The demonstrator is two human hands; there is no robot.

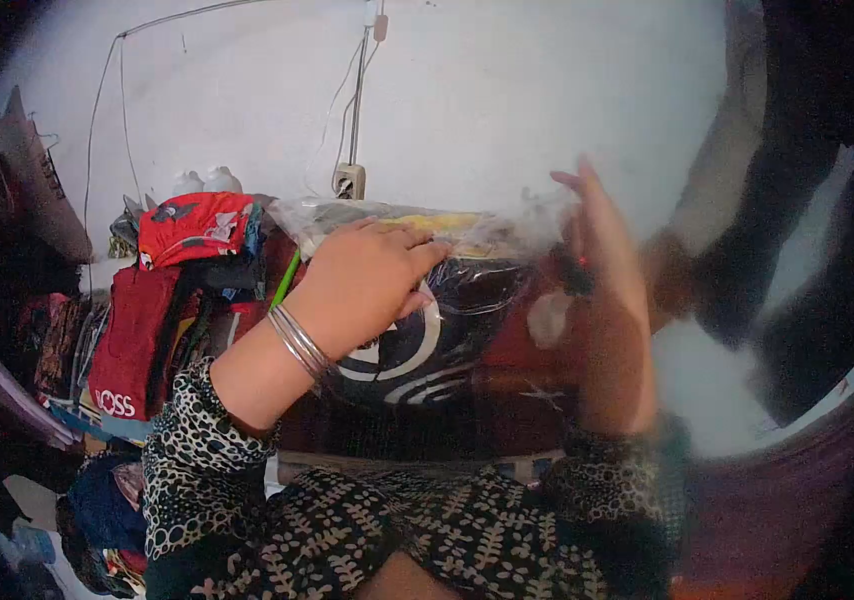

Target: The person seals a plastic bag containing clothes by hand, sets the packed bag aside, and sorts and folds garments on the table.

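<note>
Dark garment (462,345) with a white ring print, under clear plastic (482,298) on the pile before you.
Your left hand (367,270), ringed with bangles (299,345) at the wrist, lies flat, palm down, across the garment's upper part and the plastic. Your right hand (602,235) stands apart from it, raised at the plastic's right end; it is blurred, so you cannot tell whether it grips the film. The garment appears already covered; the film's far edge, over a yellow piece (427,222), looks loose and crumpled, so smoothing or closing it seems left, though no seal can be made out. Left of the plastic sit a maroon "BOSS" garment (135,325) and a red printed garment (197,225); farther back, a socket (349,182) by the wall.
</note>
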